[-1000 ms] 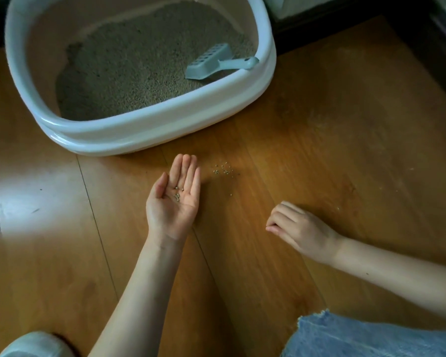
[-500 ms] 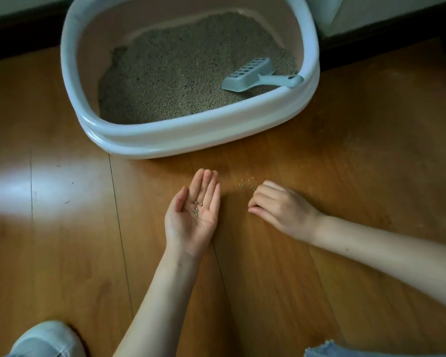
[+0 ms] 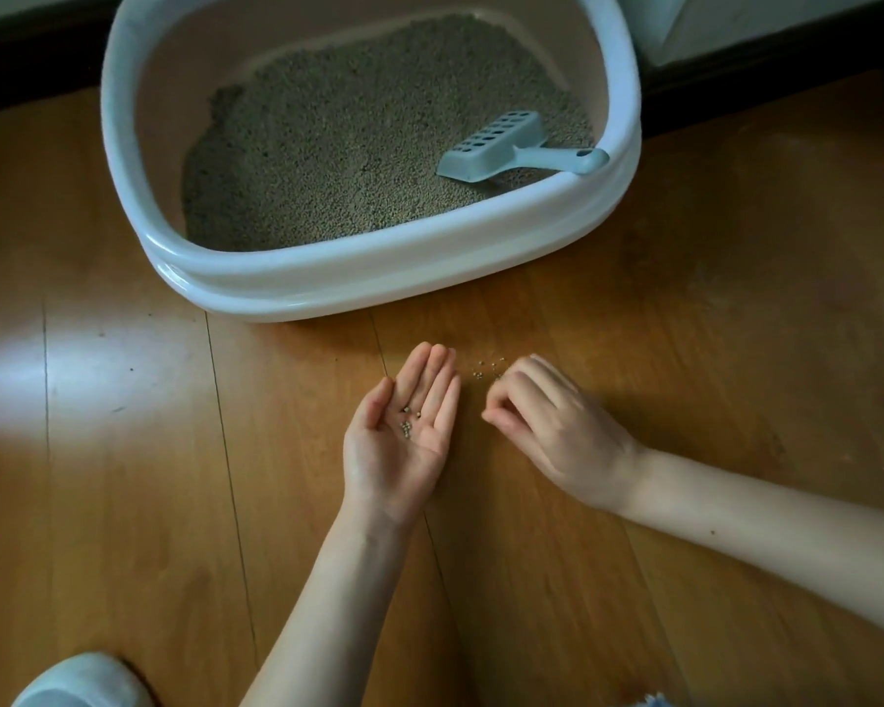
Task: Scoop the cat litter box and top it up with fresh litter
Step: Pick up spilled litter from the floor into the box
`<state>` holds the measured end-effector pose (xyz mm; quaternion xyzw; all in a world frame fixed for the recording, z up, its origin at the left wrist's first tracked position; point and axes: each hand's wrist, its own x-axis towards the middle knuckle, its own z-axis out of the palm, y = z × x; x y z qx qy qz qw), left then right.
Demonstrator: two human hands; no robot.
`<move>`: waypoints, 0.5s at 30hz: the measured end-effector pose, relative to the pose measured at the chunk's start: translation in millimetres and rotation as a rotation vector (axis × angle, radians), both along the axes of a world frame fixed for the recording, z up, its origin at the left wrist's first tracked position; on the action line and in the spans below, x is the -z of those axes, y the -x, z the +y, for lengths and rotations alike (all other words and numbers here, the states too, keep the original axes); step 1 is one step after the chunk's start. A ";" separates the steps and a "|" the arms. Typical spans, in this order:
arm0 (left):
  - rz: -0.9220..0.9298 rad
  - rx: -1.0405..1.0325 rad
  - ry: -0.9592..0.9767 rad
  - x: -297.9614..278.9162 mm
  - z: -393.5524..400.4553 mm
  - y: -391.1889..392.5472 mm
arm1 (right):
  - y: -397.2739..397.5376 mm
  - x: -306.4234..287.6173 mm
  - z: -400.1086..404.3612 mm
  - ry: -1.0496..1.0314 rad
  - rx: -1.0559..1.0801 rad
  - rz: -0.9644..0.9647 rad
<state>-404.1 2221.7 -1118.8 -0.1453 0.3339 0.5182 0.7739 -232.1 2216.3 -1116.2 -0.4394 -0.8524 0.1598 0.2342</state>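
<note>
A white litter box (image 3: 378,270) stands on the wooden floor, filled with grey-brown litter (image 3: 348,140). A pale blue slotted scoop (image 3: 501,145) lies in it, its handle resting on the right rim. In front of the box my left hand (image 3: 404,451) lies palm up with straight fingers and carries several litter grains (image 3: 408,426). Just to its right my right hand (image 3: 552,431) is on the floor, palm down with fingers curled. Its thumb and forefinger pinch together at the edge of a small scatter of spilled grains (image 3: 488,368).
The wooden floor (image 3: 736,308) stretches out on both sides of the box, with a bright patch of light at the left. A dark skirting board (image 3: 766,58) runs behind the box. A white shoe toe (image 3: 83,681) shows at the bottom left.
My right hand has slid left up to the spilled grains and curled its fingers there. My left hand has stayed palm up with its grains. The view has shifted, so the box appears further right.
</note>
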 end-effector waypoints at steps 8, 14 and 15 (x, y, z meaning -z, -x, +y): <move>-0.065 0.026 -0.018 -4.8 3.9 -16.2 | 12.1 -19.9 25.6 -0.016 -0.023 0.081; -0.035 -0.056 -0.022 -5.6 12.9 4.5 | -33.5 3.7 21.3 0.186 0.220 -0.071; -0.037 -0.068 -0.022 -5.0 13.4 6.8 | -36.0 7.9 17.9 0.194 0.212 -0.108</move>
